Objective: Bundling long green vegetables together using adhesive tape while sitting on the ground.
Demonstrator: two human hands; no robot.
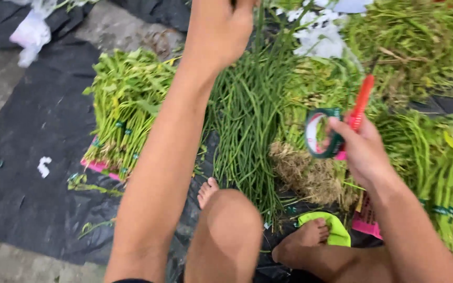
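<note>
Head view | left hand (221, 29) is closed on long beans (247, 110) up top | tape roll (323, 133) and red tool (362, 99) are pinched by right hand (363, 152) | stems best kept bunched tight

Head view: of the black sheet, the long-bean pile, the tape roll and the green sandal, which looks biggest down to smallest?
1. Black sheet
2. Long-bean pile
3. Tape roll and green sandal: they look much alike; the sandal is partly under a foot, so I won't rank them.

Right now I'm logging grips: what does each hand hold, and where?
Right hand holds a green tape roll by its ring, plus an orange-handled tool. Left hand grips long green stalks near their top.
</note>
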